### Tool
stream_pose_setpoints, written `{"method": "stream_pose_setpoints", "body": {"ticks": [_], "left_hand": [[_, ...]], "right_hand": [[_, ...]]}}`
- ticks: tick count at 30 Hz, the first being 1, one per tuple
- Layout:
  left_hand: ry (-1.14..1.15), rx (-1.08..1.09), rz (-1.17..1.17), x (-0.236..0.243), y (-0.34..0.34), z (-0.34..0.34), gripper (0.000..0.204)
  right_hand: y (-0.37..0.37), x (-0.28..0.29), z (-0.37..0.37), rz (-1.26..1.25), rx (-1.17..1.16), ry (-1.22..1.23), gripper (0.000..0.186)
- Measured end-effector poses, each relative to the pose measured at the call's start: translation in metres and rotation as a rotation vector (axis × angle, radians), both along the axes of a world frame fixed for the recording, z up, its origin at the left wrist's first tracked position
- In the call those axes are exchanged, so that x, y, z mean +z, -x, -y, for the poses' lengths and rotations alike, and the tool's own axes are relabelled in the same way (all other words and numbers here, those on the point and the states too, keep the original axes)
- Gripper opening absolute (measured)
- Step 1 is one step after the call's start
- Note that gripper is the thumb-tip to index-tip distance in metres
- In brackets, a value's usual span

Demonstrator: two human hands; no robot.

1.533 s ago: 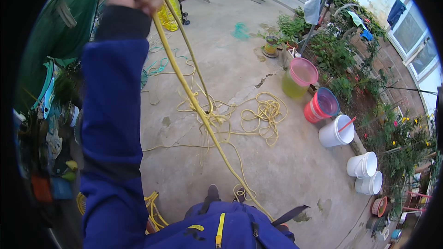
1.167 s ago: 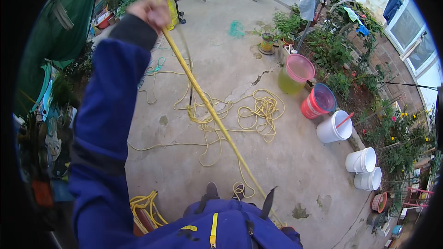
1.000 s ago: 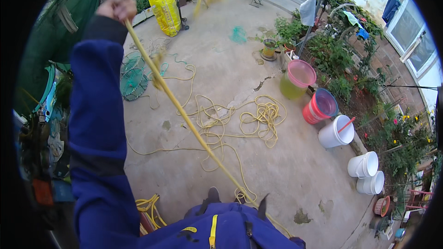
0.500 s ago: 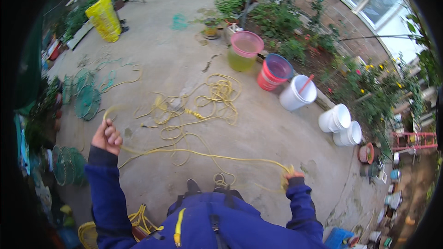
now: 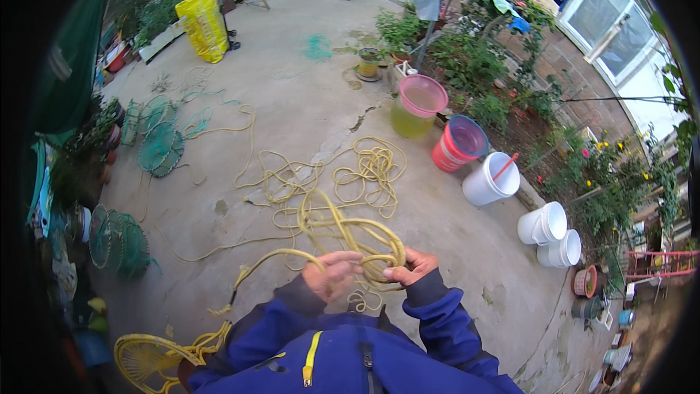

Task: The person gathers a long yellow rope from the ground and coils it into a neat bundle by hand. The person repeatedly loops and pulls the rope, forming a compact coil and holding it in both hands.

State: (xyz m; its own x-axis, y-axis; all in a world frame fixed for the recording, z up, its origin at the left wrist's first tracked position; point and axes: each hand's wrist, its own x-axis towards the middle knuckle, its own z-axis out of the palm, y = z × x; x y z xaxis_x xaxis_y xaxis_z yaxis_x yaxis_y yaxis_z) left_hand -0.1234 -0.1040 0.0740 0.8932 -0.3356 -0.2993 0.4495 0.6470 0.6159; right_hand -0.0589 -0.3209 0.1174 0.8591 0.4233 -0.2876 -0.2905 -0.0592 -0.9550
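A: What is held at the centre?

B: A rope (image 5: 394, 241): yellow, fairly thick, gathered in several loose oval loops above the ground (image 5: 292, 95), in front of the person's torso. An end with a dark band shows to the left.

A: How do the hands stand?

B: Near each other, just apart. The right hand (image 5: 414, 267) is closed on the gathered loops, thumb uppermost. The left hand (image 5: 334, 276) is loosely curled about a single run of rope; its fingers are blurred, and how firmly they grip cannot be told.

A: And beyond them?

B: A thin cord (image 5: 378, 164), also yellow, lies tangled on the ground. To the left are green net traps (image 5: 161, 148).

A: The containers at right?

B: A row along the planted bed (image 5: 543, 142). Farthest is a tub (image 5: 413, 121) with a pink rim and yellow-green liquid. Next stands a red bucket (image 5: 450, 153) with a blue rim; its contents cannot be made out. A white bucket (image 5: 485, 184) follows, a red stick (image 5: 504, 166) leaning in it. Nearer are two smaller pails (image 5: 537, 226), white, side by side, both tilted.
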Motion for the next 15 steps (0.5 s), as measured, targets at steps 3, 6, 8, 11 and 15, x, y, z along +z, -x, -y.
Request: {"method": "stream_pose_setpoints", "body": {"ticks": [3,6,8,11,15], "left_hand": [[-0.224,0.104,0.088,-0.001,-0.003,0.009,0.049],[-0.498,0.148,0.109,-0.01,-0.004,0.012,0.05],[-0.434,0.215,0.055,-0.017,-0.006,0.011,0.046],[-0.285,0.273,-0.046,-0.026,-0.006,0.01,0.034],[-0.447,0.343,0.0,-0.025,-0.005,0.007,0.027]], "right_hand": [[0.003,-0.001,-0.026,0.218,0.173,0.109,0.031],[0.005,-0.006,-0.037,0.349,0.269,0.164,0.036],[0.005,-0.01,-0.041,0.375,0.283,0.138,0.035],[0.005,-0.015,-0.046,0.43,0.338,0.154,0.035],[0.01,-0.016,-0.052,0.487,0.332,0.22,0.04]]}}
